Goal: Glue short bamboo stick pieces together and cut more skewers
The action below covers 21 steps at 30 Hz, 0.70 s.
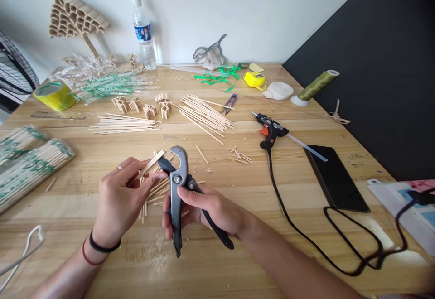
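Observation:
My left hand pinches a small bundle of thin wooden sticks, its fingers closed around them. The tips of these sticks sit beside the dark blade of a pipe cutter. My right hand is wrapped around the cutter, thumb on its grey body, with the handles spread and the hooked jaw apart from the blade. Beneath both hands lies a loose pile of cut sticks, partly hidden by them. Short cut pieces are scattered to the right.
Longer sticks lie behind the hands, near small glued stick clusters and purple snips. A glue gun rests at right, its cord looping past a black tablet-like slab. Packaged sticks lie left; a water bottle stands behind.

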Tool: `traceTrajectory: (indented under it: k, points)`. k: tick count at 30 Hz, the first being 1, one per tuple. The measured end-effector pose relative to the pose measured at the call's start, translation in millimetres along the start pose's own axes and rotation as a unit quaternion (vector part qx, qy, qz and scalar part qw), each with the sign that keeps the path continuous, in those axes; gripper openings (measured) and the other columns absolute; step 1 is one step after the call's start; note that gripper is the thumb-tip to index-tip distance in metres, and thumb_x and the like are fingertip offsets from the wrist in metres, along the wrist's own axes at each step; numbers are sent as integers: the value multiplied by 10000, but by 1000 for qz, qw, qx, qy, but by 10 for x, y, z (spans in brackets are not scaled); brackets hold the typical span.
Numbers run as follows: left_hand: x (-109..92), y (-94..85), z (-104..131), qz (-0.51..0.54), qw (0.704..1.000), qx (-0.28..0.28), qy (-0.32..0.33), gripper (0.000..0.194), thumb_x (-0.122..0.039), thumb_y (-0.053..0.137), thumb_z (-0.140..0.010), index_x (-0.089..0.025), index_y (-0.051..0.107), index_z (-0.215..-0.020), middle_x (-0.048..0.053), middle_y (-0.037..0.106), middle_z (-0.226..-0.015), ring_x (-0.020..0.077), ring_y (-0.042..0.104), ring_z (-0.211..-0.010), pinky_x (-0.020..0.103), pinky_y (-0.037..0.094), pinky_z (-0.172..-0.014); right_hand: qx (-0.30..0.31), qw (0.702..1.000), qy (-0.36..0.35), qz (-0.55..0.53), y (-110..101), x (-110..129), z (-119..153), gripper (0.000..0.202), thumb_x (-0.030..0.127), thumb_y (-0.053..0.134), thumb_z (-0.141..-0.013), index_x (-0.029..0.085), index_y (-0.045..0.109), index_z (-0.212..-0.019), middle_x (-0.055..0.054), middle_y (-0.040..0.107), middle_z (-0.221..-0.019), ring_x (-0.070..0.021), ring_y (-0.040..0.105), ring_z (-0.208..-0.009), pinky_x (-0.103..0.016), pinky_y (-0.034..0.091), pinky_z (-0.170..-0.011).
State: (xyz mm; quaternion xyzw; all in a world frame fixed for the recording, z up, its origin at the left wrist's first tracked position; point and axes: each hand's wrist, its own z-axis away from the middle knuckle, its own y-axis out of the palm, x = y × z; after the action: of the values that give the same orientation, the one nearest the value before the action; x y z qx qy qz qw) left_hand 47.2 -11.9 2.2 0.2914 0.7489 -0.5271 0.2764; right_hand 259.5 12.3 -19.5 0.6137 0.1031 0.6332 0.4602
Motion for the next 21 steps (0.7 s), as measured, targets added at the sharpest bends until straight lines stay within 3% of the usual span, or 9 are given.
traceTrajectory:
  k: [6, 14, 21]
  points:
    - [-6, 14, -7, 5, 999, 35, 13, 265, -399, 726, -954, -150, 797, -1009, -4, 610, -800, 109, 491, -584, 254, 383, -529, 12, 1000, 15, -13, -25, 24, 8, 567, 697, 686, -914, 140, 684, -1018, -96, 731, -912, -214, 733, -778, -390, 565, -836]
    - [-11, 29, -2, 18, 998, 60, 1, 308, -412, 676, -993, -174, 779, -1160, 26, 645, -888, 157, 601, -721, 266, 448, -597, 5, 999, 33, -19, -38, 36, 11, 584, 712, 731, -871, 144, 693, -1001, -95, 744, -918, -204, 734, -754, -377, 574, -836]
    - [-35, 43, -7, 11, 998, 64, 8, 321, -396, 637, -1008, -184, 757, -1218, 17, 624, -892, 149, 563, -684, 264, 448, -583, -1, 1000, 27, -13, -43, 10, -12, 581, 704, 724, -883, 135, 689, -993, -99, 739, -908, -202, 725, -748, -364, 569, -810]
